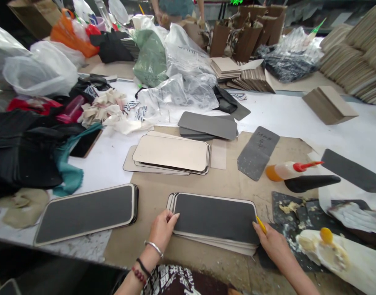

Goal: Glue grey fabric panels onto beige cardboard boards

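A stack of rounded cardboard panels with a dark grey top sheet (215,217) lies in front of me on brown paper. My left hand (163,228) rests on its left end, fingers curled over the edge. My right hand (272,242) presses the stack's right end and pinches a thin yellow stick (261,224). A second dark-topped stack (86,213) lies to the left.
A pile of bare beige panels (171,153) and grey sheets (208,124) lie beyond. An orange glue bottle with red nozzle (288,170) lies on its side at right, near a glue-smeared board (329,250). Plastic bags, fabric and paper bags crowd the back.
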The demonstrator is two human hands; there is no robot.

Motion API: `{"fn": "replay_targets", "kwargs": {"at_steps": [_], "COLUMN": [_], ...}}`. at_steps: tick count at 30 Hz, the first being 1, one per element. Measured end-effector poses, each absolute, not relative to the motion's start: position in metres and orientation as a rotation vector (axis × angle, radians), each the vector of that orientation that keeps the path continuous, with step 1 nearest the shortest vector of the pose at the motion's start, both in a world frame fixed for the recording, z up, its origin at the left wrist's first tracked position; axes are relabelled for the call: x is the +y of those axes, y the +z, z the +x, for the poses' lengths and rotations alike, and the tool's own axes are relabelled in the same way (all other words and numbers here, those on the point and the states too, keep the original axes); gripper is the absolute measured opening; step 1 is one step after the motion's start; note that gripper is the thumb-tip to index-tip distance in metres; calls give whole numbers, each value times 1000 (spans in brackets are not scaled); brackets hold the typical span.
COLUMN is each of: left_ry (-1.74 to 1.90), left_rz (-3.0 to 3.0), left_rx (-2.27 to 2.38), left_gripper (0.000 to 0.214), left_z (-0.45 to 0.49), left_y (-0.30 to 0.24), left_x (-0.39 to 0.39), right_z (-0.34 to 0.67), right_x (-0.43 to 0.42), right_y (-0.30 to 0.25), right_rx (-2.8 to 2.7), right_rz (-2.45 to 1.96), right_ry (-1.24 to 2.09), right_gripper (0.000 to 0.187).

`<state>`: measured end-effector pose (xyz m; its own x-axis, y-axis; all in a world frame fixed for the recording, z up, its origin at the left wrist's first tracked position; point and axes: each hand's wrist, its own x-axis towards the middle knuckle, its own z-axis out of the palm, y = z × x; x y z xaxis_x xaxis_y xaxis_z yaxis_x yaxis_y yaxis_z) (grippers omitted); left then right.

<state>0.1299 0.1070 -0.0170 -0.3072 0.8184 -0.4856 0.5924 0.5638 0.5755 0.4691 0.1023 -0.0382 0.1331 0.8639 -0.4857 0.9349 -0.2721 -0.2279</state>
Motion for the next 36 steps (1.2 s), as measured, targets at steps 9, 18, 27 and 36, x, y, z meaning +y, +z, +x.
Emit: {"fn": "replay_targets", "kwargs": {"at_steps": [9, 18, 27, 36], "left_ry": [302, 174, 445, 578], "left_rz": [1158, 1269, 1251, 1103], "left_rx": [1981, 2005, 2032, 1937], "left_gripper": [37, 38, 41, 49], "left_z": [127, 129, 128, 118], "left_y": [-14, -11, -4, -12], "left_x": [108, 108, 96, 96], "right_z": [457, 456, 467, 457], "right_x": [108, 109, 101, 103], "right_y": [-19, -13, -19, -9], "right_rx": [1782, 1665, 1828, 1843], "right_rz": [2212, 2226, 2256, 2224], "right_ry": [-806, -714, -640, -605], "right_gripper": [31, 34, 27, 28]}}
